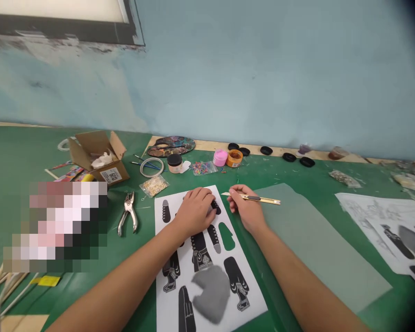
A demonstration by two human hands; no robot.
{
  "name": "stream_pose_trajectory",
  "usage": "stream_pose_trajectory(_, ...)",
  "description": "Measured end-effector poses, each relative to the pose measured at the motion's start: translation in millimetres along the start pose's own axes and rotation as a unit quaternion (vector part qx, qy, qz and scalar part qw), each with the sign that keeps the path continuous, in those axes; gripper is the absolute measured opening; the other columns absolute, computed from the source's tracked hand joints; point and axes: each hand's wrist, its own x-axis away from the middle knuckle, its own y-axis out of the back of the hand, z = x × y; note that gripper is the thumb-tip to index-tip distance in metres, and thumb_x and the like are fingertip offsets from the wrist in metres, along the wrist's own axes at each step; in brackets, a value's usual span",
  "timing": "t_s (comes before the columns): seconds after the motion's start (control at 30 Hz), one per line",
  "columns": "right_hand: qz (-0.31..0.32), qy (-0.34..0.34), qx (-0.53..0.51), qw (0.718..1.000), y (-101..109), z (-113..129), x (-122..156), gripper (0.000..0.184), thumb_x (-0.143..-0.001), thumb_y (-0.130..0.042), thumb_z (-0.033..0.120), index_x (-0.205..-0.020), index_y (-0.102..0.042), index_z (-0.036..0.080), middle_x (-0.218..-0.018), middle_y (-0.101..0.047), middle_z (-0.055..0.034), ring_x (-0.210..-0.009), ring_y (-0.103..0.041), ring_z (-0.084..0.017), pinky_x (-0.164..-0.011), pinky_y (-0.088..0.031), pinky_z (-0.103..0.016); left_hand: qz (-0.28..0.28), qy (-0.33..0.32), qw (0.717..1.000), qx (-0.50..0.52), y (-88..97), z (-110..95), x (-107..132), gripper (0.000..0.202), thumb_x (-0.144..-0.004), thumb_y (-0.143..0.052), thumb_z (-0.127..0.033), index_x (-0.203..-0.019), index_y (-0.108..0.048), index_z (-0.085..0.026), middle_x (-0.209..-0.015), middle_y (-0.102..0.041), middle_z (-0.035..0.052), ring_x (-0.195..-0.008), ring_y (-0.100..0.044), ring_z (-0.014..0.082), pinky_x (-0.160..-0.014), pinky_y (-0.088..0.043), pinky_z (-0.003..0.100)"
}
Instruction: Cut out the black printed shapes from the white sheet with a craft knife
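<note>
A white sheet printed with black and grey puppet-like parts (256, 302) lies in front of me. One cut-out hole in it shows green through. My left hand (197, 207) rests palm down on the upper part of this sheet, its fingers spread and slightly bent, hiding some of the print. Just off the sheet's right edge, my right hand (244, 207) grips a snap-off utility knife (259, 198). The knife's blade tip points left toward the paper, and its handle sticks out to the right. A pale translucent sheet (318, 249) lies beneath and beyond my right forearm.
Hole-punch pliers (127, 214) lie left of the printed sheet, near an open cardboard box (100, 161). Along the back are a paint palette (171, 146), a black-lidded jar (174, 163), a pink pot (220, 158) and an orange pot (234, 158). More printed paper (359, 216) lies right.
</note>
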Motion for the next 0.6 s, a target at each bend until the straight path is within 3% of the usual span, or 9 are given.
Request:
stream_pose_trajectory(0.13,0.011,0.002,0.029,1.000,2,3,2,0.026,-0.078,-0.074,0.043,-0.079,-0.064,0.019,-0.068,-0.068,-0.0009,-0.054,-0.059,-0.012,-0.050,-0.050,-0.024,-0.002,-0.003,1.000,0.012,-13.3,7,8,0.050,-0.096,-0.050,-0.036,-0.141,-0.047,-0.013,-0.150,-0.047,0.0105,-0.141,-0.038,0.0275,-0.119,-0.028,0.046)
stream_pose_trajectory(0.37,0.036,0.047,0.243,0.968,0,12,7,0.014,-0.078,-0.072,0.032,-0.088,-0.073,0.022,-0.082,-0.076,-0.0036,-0.076,-0.072,-0.020,-0.072,-0.056,-0.033,0.001,0.058,0.998,-0.030,-16.4,2,20,0.054,-0.100,-0.039,-0.041,-0.149,-0.042,-0.016,-0.159,-0.035,0.0089,-0.147,-0.030,0.0288,-0.120,-0.027,0.048)
stream_pose_trajectory(0.5,0.023,0.027,0.247,0.968,0,14,10,0.013,-0.079,-0.070,0.032,-0.084,-0.072,0.020,-0.071,-0.074,-0.0029,-0.064,-0.070,-0.019,-0.063,-0.054,-0.031,0.001,0.070,0.997,-0.042,-17.2,-2,19,0.054,-0.101,-0.036,-0.041,-0.150,-0.042,-0.017,-0.158,-0.036,0.0086,-0.147,-0.031,0.0289,-0.120,-0.028,0.048)
stream_pose_trajectory(0.6,0.028,0.062,0.277,0.959,0,13,14,0.011,-0.081,-0.069,0.030,-0.087,-0.074,0.021,-0.076,-0.076,-0.0028,-0.068,-0.070,-0.018,-0.066,-0.054,-0.030,-0.002,0.070,0.997,-0.045,-16.7,-3,19,0.054,-0.101,-0.035,-0.041,-0.150,-0.042,-0.019,-0.158,-0.036,0.0081,-0.148,-0.030,0.0289,-0.120,-0.028,0.048)
